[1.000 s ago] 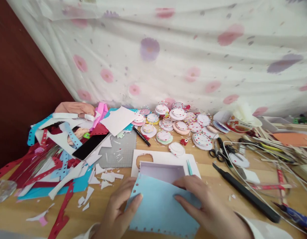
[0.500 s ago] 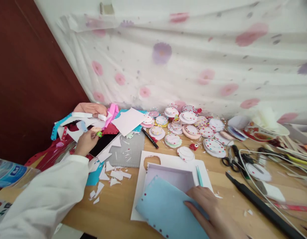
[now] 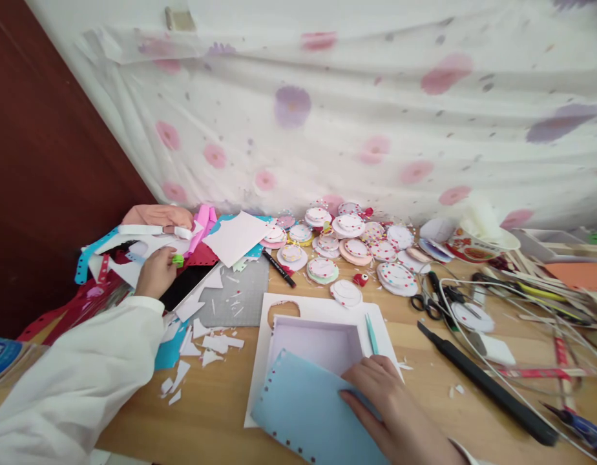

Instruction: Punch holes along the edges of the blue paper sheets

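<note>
My right hand lies flat, fingers stretched out, on a light blue sheet with a punched dotted edge. The sheet rests over a shallow pale purple paper box on a white card. My left hand, in a white sleeve, is out at the far left over the scrap pile, fingers curled around a small green object beside a black phone.
Several round decorated paper discs lie at the back. A black marker, a grey cutting mat, scissors, a long black tool, white cable, a paper bowl and sticks crowd the right. A flowered curtain hangs behind.
My left hand left the blue sheet and reached far left to the scrap pile, closing on the small green object. My right hand stayed on the blue sheet.
</note>
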Tool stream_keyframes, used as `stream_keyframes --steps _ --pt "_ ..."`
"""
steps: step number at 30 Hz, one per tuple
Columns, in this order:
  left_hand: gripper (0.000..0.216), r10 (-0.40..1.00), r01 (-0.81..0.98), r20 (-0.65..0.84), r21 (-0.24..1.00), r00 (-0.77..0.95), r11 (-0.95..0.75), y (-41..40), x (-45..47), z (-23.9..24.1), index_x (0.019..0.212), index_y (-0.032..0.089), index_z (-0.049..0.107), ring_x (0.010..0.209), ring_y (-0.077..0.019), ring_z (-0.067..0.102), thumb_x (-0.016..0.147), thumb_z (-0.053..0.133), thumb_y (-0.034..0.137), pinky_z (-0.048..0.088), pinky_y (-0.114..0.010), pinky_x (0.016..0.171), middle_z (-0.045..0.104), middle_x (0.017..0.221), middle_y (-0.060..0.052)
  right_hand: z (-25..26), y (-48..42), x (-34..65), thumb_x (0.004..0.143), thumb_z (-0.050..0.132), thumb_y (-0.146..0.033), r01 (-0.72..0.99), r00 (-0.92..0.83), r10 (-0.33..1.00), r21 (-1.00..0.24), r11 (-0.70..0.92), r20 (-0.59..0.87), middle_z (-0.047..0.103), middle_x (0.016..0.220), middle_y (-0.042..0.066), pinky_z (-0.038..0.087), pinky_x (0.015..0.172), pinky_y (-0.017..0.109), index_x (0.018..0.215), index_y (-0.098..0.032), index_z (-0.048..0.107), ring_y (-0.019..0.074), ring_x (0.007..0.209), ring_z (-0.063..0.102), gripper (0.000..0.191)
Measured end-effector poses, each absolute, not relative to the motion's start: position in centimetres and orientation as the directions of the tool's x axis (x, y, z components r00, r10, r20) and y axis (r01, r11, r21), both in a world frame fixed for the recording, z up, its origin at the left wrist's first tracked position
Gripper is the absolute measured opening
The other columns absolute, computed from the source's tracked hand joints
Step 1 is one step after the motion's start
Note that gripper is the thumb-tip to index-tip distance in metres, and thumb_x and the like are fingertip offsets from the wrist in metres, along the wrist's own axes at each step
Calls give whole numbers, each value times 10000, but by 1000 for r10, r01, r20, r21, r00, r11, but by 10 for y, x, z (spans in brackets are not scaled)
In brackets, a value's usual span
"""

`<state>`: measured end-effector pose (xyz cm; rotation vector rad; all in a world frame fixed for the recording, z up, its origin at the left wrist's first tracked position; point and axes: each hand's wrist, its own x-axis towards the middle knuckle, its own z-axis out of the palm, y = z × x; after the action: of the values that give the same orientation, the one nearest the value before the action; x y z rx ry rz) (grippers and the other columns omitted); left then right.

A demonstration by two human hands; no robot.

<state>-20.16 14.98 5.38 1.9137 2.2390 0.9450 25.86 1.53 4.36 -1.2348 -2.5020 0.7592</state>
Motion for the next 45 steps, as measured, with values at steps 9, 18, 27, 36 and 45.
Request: stream_keyframes --steps 9,18,27,36,45 --pt "321 920 833 370 544 -130 -101 95 -123 113 1111 174 527 946 -163 597 823 562 310 511 -298 876 554 1062 -5 47 10 266 966 346 -305 612 -507 862 -711 346 -17 589 840 55 485 744 355 855 -217 529 209 819 563 231" --pt "255 960 112 79 987 268 -113 16 -15 90 1065 240 536 1205 -258 505 825 622 236 460 -341 973 576 1130 -101 74 35 265 939 412 -363 437 -606 793 -858 271 -58 607 779 9 501 636 260 882 -235 552 163 718 583 198" --pt "299 954 205 187 950 235 -237 0 16 68 1074 272 574 1063 -188 562 814 606 129 467 -255 920 603 1065 -42 73 27 251 809 630 -238 455 -545 825 -772 443 152 564 1109 82 482 864 355 1201 -236 458 211 998 551 428" --pt "451 967 237 186 945 173 -224 -4 35 52 1206 283 548 1128 -228 557 783 670 180 489 -296 931 563 1248 -76 73 25 235 857 604 -222 270 -551 764 -794 544 335 537 1115 85 462 913 375 1144 -266 525 226 1064 522 301" --pt "198 980 443 7 891 197 -95 26 23 44 771 166 624 620 -133 540 848 568 339 433 -209 561 589 669 -1 49 43 247 873 581 -289 -123 -331 925 -980 154 186 519 1061 59 502 775 313 1099 -275 430 163 900 570 272"
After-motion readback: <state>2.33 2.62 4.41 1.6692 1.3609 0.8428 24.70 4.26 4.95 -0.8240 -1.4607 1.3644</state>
